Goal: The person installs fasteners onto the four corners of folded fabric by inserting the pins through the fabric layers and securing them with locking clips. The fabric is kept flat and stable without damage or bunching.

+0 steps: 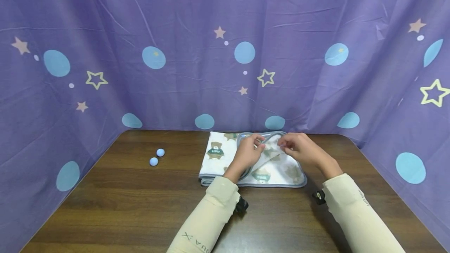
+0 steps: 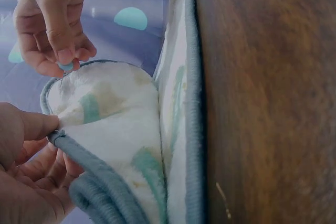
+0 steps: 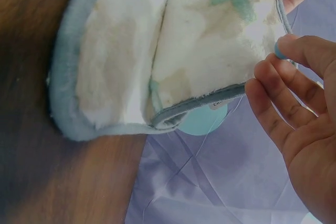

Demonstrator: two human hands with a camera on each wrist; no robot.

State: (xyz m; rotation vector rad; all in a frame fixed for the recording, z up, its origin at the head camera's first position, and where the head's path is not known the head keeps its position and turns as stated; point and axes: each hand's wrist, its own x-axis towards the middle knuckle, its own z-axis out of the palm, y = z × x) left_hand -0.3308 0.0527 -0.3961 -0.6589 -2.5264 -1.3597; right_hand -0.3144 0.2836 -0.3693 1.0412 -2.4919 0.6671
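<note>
A folded white cloth (image 1: 218, 155) with bear prints and grey-blue trim lies on the far middle of the wooden table (image 1: 123, 198). My left hand (image 1: 260, 145) pinches the trimmed edge of its top layer and holds it up off the layers below. My right hand (image 1: 284, 143) pinches the same edge a little to the right. In the left wrist view my left hand (image 2: 52, 132) grips the trim, and the cloth (image 2: 115, 108) curves up to my right hand (image 2: 68, 61). A small light blue bit shows at the right hand (image 3: 275, 59) fingertips; I cannot tell what it is.
Two small light blue balls (image 1: 160, 152) (image 1: 153, 161) lie on the table left of the cloth. A purple curtain (image 1: 225, 69) with stars and blue dots closes in the back and both sides. Bare wood stretches along the near edge.
</note>
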